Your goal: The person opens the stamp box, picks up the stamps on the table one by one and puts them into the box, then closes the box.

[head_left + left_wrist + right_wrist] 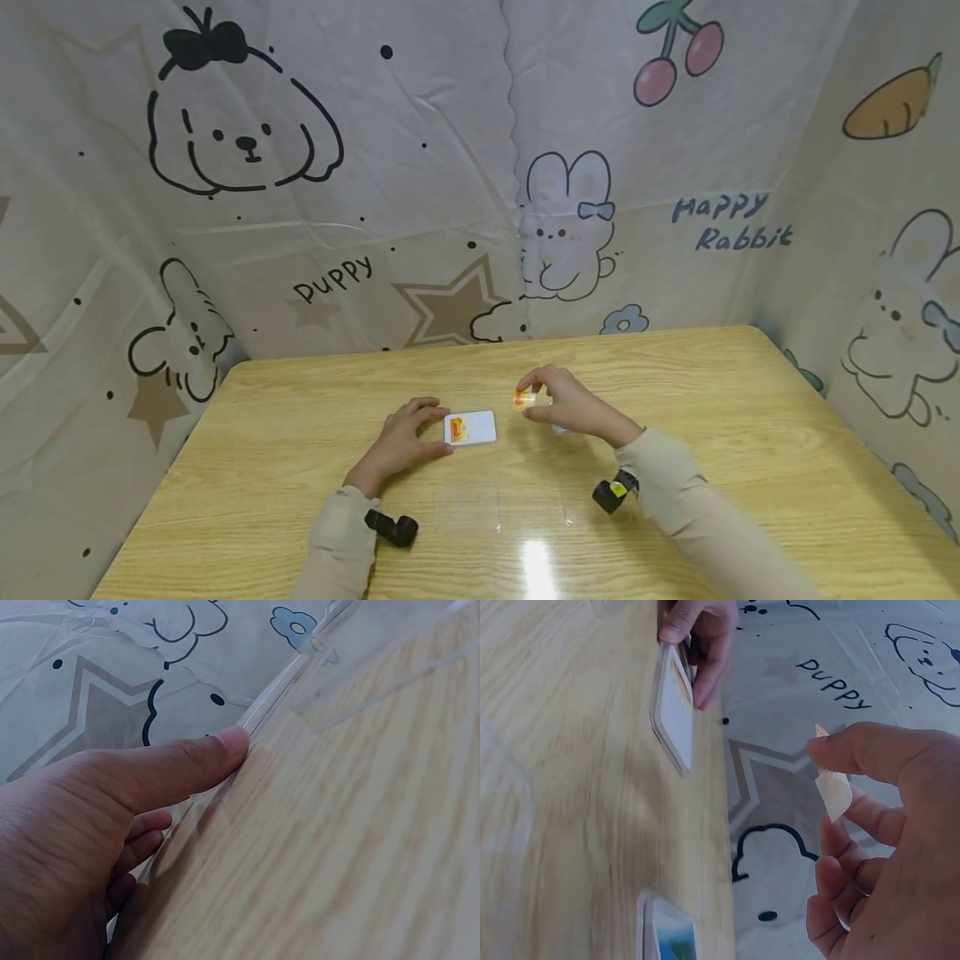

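Observation:
A stack of white cards (pixel 480 426) with an orange-yellow print on its left part lies flat on the table. My left hand (pixel 402 438) holds it by the left end, fingers at the far edge and thumb at the near edge; the thumb shows against that edge in the left wrist view. Above the table, to the right of the stack, my right hand (pixel 567 402) pinches a small orange-yellow piece of paper (pixel 834 795) between thumb and fingers. Its reverse looks pale in the right wrist view. A second stack with a blue-green picture (pixel 675 937) lies below the right hand, mostly hidden in the head view.
Clear plastic pieces (pixel 468 510) lie on the wooden table (pixel 300 400) in front of the hands. A printed cloth (pixel 420 167) hangs behind the table and along both sides. Each wrist wears a small black camera.

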{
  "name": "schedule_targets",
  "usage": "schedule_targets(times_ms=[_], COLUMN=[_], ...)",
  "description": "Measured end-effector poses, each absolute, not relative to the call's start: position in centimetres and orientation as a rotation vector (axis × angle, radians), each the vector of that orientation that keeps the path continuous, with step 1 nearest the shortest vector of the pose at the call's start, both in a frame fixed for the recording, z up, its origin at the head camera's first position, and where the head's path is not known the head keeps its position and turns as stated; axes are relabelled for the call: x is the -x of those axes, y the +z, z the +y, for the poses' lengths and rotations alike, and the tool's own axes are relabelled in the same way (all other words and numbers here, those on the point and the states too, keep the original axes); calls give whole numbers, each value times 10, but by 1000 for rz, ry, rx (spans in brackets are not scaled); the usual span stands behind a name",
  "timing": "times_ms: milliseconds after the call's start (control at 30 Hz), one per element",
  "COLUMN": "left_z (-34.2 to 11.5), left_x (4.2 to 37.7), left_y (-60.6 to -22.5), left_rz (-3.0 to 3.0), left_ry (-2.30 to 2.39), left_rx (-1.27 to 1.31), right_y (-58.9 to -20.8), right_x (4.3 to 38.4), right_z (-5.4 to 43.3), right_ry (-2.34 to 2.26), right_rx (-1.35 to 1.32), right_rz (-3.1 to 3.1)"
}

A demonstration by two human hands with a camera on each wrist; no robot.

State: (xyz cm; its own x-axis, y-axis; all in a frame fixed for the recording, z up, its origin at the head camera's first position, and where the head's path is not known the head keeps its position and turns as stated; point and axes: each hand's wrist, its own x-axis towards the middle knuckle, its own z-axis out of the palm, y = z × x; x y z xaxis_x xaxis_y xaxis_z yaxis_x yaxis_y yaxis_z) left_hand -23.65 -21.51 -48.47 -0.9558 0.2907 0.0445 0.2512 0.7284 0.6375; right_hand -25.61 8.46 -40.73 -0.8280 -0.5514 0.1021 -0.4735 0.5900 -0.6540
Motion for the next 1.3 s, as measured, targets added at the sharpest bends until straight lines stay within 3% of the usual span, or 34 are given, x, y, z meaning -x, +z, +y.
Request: schedule_targets(times_ms=[1300], left_z=[-215], left_x=[237], left_y=[-485], left_rz=[2851], left_ry=[1079], left_rx=[-424], right_y=[-444], right_x=[261], right_z=[22], right_ry=[-738], right_rx=[898], right_rz=[2737])
